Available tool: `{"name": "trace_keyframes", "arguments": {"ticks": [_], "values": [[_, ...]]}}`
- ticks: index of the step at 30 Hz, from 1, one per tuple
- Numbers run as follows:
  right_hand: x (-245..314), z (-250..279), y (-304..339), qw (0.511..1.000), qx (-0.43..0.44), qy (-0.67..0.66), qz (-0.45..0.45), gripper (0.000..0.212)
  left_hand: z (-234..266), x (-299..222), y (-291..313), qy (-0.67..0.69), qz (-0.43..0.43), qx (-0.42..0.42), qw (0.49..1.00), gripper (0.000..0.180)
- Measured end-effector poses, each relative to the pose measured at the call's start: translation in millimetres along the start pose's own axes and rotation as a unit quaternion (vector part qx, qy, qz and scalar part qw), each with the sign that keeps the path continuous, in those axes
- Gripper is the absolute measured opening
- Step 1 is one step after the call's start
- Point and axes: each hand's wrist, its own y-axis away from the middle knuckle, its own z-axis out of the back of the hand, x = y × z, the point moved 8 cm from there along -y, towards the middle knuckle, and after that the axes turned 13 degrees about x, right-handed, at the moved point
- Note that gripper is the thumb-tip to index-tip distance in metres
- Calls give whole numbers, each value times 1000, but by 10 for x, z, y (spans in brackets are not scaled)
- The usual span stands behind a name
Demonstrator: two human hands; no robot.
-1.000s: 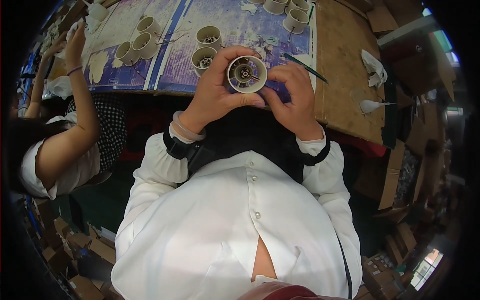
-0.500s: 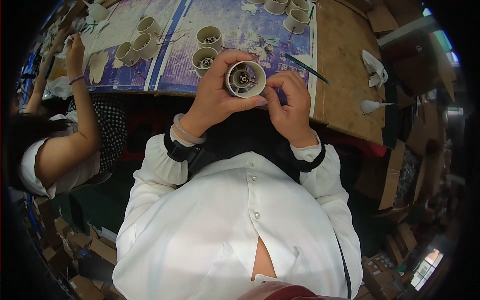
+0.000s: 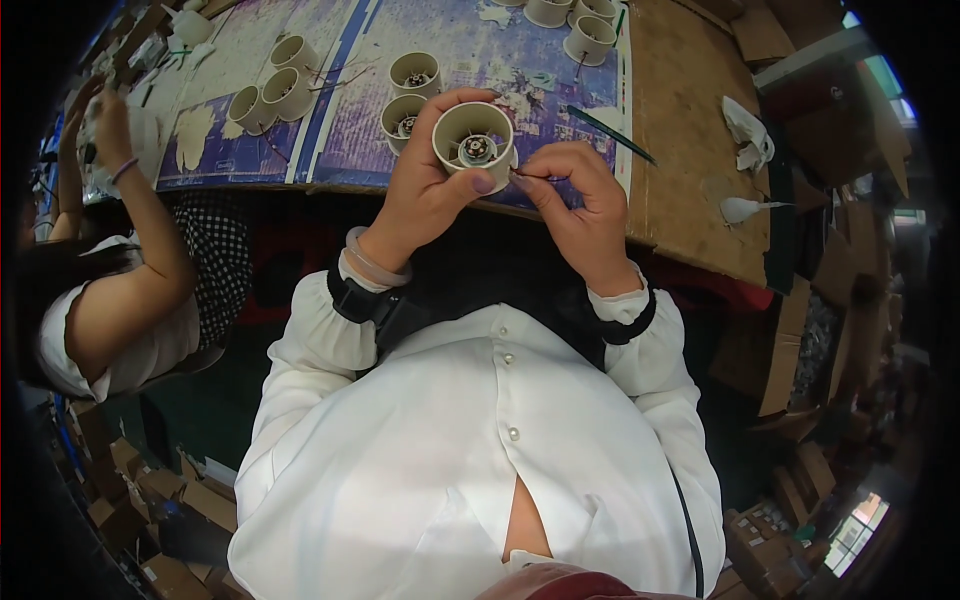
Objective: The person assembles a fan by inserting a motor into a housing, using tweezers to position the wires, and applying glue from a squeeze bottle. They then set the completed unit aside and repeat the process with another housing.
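"What does the left hand [image 3: 415,175] have?"

"A cream cup [image 3: 470,116], round like a short pipe. Its grip is wrapped around the side, and the thumb presses just under the rim. The cup tips a bit, so we can look in."

"Where is that cup?"

"Over the bench [image 3: 690,160], close to the near edge."

"And what's inside?"

"A small, round metal part [image 3: 477,148] sits in the middle."

"What about the right hand [image 3: 582,190]?"

"Its grip is a pinch. Finger and thumb squeeze a thin dark wire [image 3: 517,172] right beside the cup."

"Are there more cups?"

"Lots! A pair of cups [image 3: 415,68] stands just past the left hand, with metal bits inside. Three cups [image 3: 288,92] stand together farther left, and thin wires poke out beside them. More cups [image 3: 590,42] crowd the far edge. I can't see well into those."

"Any other holders?"

"A white squeeze bottle [image 3: 740,210] lies near the bench's right edge. I can't tell what it holds. Past that edge, an open cardboard box [image 3: 785,350] has grey things in it, too blurry to name."
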Motion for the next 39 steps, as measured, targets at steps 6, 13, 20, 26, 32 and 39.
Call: {"name": "trace_keyframes", "arguments": {"ticks": [6, 13, 20, 26, 32, 39], "values": [[48, 37, -13, 999, -43, -11, 4, 15, 2, 29, -31, 20, 21, -3, 1000, 79], [22, -7, 8, 1000, -22, -9, 14, 14, -4, 51, -58, 57, 51, -7, 997, 75], [211, 48, -33, 990, -1, 121, 79, 17, -62, 164, -28, 165, 93, -43, 981, 62], [250, 112, -31, 988, -6, 117, 97, 18, -117, 158, -105, 255, 122, -36, 959, 53], [232, 147, -3, 989, -2, 119, 90, 18, -154, 138, -128, 100, 107, -15, 989, 54], [181, 123, 66, 987, 36, 150, 46, 16, -139, 215, -92, 164, 123, -53, 977, 57]]}}
